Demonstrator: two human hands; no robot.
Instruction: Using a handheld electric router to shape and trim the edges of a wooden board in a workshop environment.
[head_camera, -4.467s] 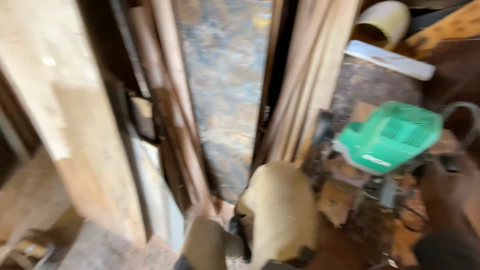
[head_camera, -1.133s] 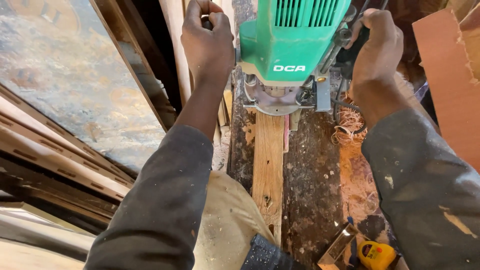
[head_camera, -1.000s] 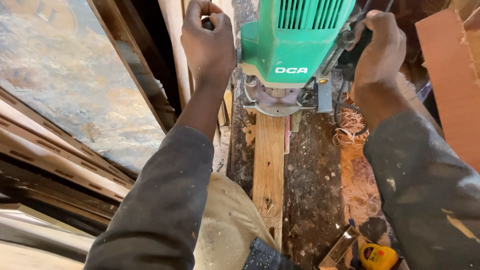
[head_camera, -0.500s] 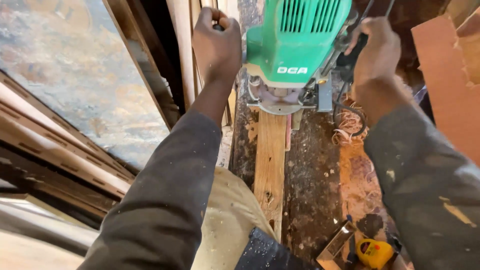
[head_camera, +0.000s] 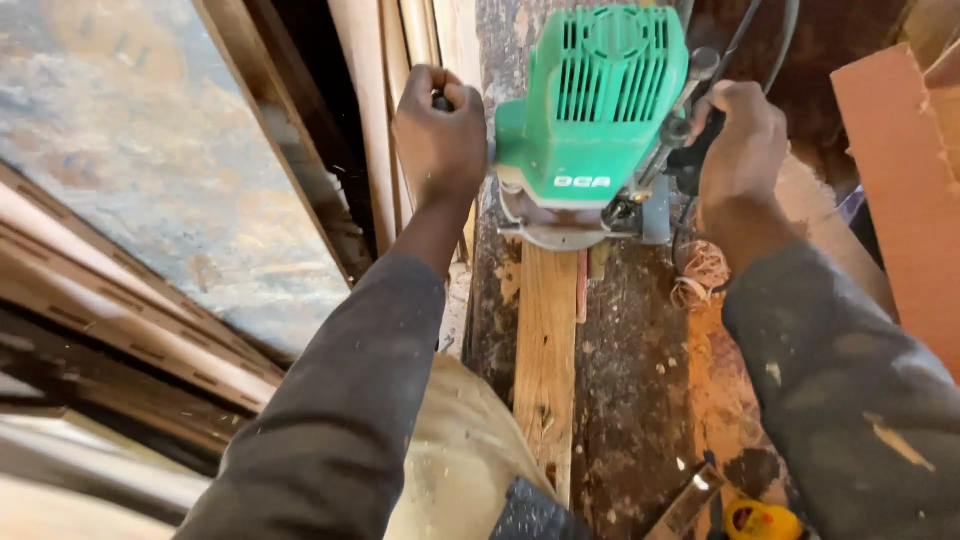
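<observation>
Left fingers: I see them curled tight round the dark side handle of the router, knuckles up, in the upper middle of the frame; my left hand (head_camera: 440, 135) is fully closed on it.
Right fingers: wrapped over the opposite handle at upper right; my right hand (head_camera: 742, 135) grips it firmly, thumb toward the motor housing.
Green router (head_camera: 592, 100): it sits between both fists at top centre, vented cap facing the camera, its round metal base pressed flat on the work; a black cord runs off the top edge.
Wooden plank (head_camera: 546, 365): a narrow pale board running from under the router base down to the lower centre of the frame, lying on a dark, dusty bench (head_camera: 630, 390).
Shavings (head_camera: 700, 275): a curl of wood waste just right of the base, touching the bench near my right wrist.
Step in hand: I judge this as mid-pass, the tool being guided along the board's far end with both fists steadying it.
Next move calls for: even downward pressure, the base kept flat, a straight line along the board, and the cord kept clear of the cutter.
Surroundings: leaning timber strips (head_camera: 375, 120) at upper left; a reddish board (head_camera: 900, 180) at right; a yellow tape measure (head_camera: 760, 520) at the bottom right.
</observation>
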